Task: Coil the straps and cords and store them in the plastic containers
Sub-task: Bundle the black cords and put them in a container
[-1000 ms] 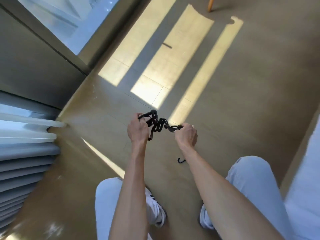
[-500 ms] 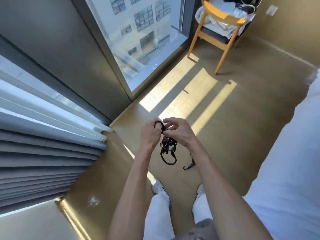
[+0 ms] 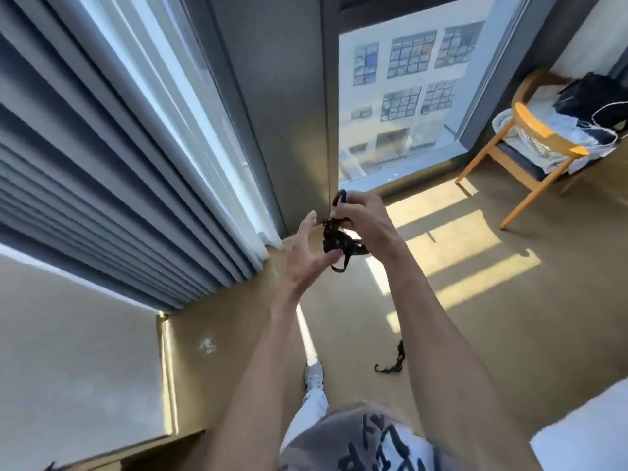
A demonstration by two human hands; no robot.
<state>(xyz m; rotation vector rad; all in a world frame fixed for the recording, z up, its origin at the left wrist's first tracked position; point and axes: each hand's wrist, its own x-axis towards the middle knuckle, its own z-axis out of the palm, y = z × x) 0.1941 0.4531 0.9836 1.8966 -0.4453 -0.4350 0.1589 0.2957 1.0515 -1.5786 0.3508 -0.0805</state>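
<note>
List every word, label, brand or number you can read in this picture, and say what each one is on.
Nothing here can be read for certain.
Grey shirt: large black printed characters, seen upside down, cut off by the frame and blurred; not legible.
Black strap held in the right hand: no marking shows.
Building outside the window: only window grids, no sign.

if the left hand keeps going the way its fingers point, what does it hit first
Most likely the black strap bundle that the right hand grips; the left hand is open, its fingers reaching toward it. Depth is unclear.
</note>
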